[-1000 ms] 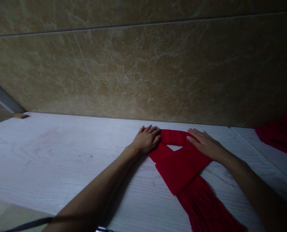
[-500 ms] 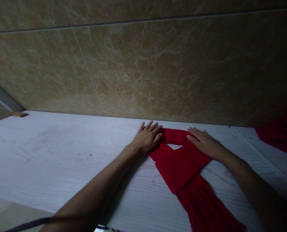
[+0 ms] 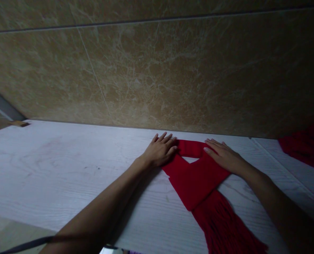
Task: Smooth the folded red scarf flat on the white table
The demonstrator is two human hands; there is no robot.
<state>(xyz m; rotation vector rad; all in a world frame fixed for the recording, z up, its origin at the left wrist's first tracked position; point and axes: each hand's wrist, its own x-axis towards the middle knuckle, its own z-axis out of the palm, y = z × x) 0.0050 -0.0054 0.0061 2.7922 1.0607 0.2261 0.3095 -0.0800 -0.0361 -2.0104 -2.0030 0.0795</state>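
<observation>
A red scarf [image 3: 196, 180] lies folded on a white wood-grain table [image 3: 67, 176], its two ends crossed so that a small triangle of table shows at the top. Its fringed end [image 3: 225, 229] runs toward the near right. My left hand [image 3: 159, 151] lies flat on the scarf's upper left corner, fingers stretched out and slightly spread. Palm down on the upper right part of the fold rests my right hand [image 3: 224, 157], its fingers extended. Neither hand grips the cloth.
A beige marble-tiled wall [image 3: 157, 70] rises directly behind the table. More red cloth [image 3: 305, 148] lies at the far right edge. A small wooden piece [image 3: 19, 123] sits at the table's far left corner. A dark strap [image 3: 22, 245] crosses the bottom left.
My left hand's fingers have spread and reached slightly farther forward on the scarf. The right hand and the scarf have stayed in place.
</observation>
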